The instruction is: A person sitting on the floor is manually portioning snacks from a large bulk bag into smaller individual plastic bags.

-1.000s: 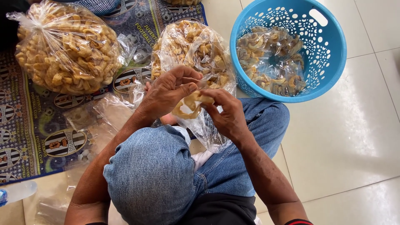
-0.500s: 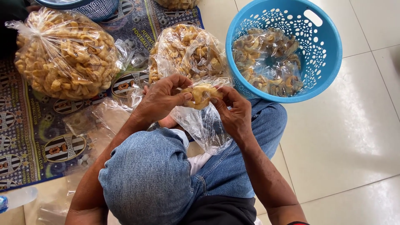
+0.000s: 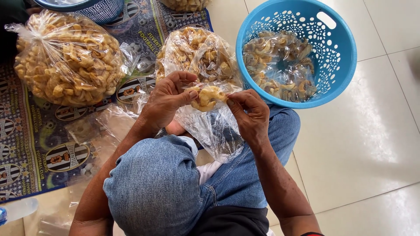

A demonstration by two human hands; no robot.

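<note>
The left hand [image 3: 168, 98] and the right hand [image 3: 249, 114] were both pinched on the mouth of a small clear plastic bag [image 3: 212, 124], one at each side, above the lap. Compared with half a second before, the hands had moved a little apart, so the bag mouth was stretched wider, and a clump of pale yellow curled crackers [image 3: 209, 96] sat more in the open between the thumbs. The bag hung down thin, wrinkled and shiny over the blue jeans [image 3: 245, 183].

Just behind the hands stood a filled clear bag of crackers [image 3: 197, 54], round and bulging. To the left lay a bigger tied bag [image 3: 68, 61] of the same rough, curly pieces. To the right stood a round blue plastic basket [image 3: 339, 57] with holes in its wall, and more bagged crackers were inside it.

The two bags lay on a dark printed mat [image 3: 39, 144]. The basket stood on a glossy white tiled floor [image 3: 363, 144].
</note>
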